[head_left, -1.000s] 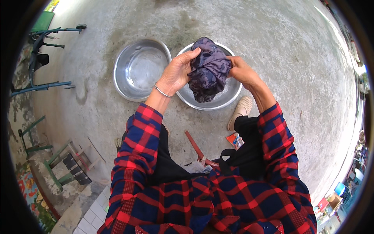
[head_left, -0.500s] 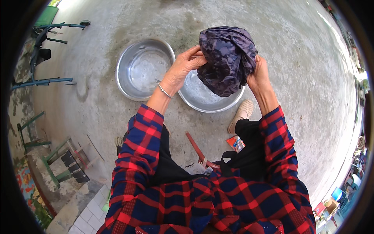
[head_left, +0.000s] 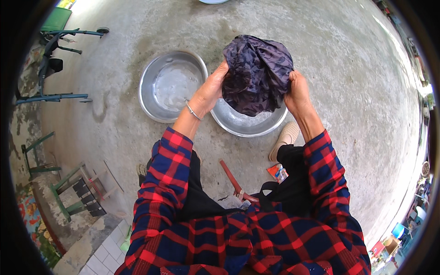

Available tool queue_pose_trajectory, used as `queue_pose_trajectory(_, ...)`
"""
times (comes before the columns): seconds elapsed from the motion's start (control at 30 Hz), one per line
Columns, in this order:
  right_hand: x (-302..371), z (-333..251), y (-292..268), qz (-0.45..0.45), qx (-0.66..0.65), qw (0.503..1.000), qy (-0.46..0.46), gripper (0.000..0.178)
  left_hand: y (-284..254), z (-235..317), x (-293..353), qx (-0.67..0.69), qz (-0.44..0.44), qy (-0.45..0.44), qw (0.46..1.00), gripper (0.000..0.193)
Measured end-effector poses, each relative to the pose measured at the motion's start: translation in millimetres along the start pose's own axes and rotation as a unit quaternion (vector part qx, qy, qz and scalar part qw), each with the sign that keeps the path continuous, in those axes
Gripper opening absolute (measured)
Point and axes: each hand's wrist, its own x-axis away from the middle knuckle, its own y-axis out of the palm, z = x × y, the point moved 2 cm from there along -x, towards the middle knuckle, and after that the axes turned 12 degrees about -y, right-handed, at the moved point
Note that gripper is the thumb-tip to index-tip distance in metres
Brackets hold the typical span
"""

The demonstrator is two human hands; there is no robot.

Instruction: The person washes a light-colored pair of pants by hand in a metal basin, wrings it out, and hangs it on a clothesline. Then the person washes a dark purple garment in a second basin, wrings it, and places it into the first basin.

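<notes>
Between my hands hangs a dark purple and black patterned cloth point(head_left: 257, 75), gathered and puffed out like a soft cap. My left hand point(head_left: 211, 90), with a silver bangle at its wrist, grips the cloth's left edge; its fingers are hidden behind the fabric and the thumb lies along the edge. At the right edge, my right hand point(head_left: 299, 93) has its fingers closed on the cloth. Below it is a metal basin point(head_left: 247, 130), partly covered from view, with what looks like water inside. A second metal basin point(head_left: 170, 87) stands to its left, wet inside.
Beige shoes point(head_left: 288, 136) and a red-handled tool point(head_left: 231, 176) are near my legs, beside a small orange packet point(head_left: 277, 173). A blue metal frame with wheels point(head_left: 59, 97) and a green stool point(head_left: 68, 197) stand at the left. Assorted goods point(head_left: 398, 229) line the right.
The cloth has shifted slightly left and turned between my hands. My left fingers, visible before, have slipped behind it. A pale round edge has come into view at the top.
</notes>
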Motion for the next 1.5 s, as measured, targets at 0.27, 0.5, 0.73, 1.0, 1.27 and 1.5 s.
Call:
queue_pose_trajectory(0.27, 4.5, -1.4, -1.8, -0.074, 0.353, 0.933, 0.007, 0.023, 2.3, -2.2, 2.0, 0.109, -0.015, -0.03, 0.994, 0.056)
queue_pose_trajectory(0.5, -9.1, -12.8, -24.2, -0.053, 0.474, 0.863, -0.165, 0.061, 18.7, -3.8, -3.5, 0.14, -0.024, 0.023, 0.99, 0.053)
queue_pose_trajectory(0.73, 20.7, -15.9, 16.3, -0.1, 0.389, 0.914, -0.058, 0.058, 27.6, -17.8, -12.2, 0.089, -0.059, 0.033, 0.994, 0.059)
queue_pose_trajectory(1.0, 0.7, -12.8, -2.9, 0.048, 0.204, 0.967, -0.144, 0.017, 11.4, -19.6, -15.5, -0.072, 0.033, 0.045, 0.996, 0.103)
queue_pose_trajectory(1.27, 7.8, -18.1, 6.3, 0.06, 0.042, 0.994, -0.084, 0.026, 4.2, -40.7, -22.6, -0.3, 0.124, 0.038, 0.945, 0.115)
queue_pose_trajectory(1.5, 4.7, -13.6, 2.8, 0.08, 0.002, 0.995, -0.057, 0.015, 1.3, -44.4, -33.2, -0.278, 0.12, 0.086, 0.949, 0.111)
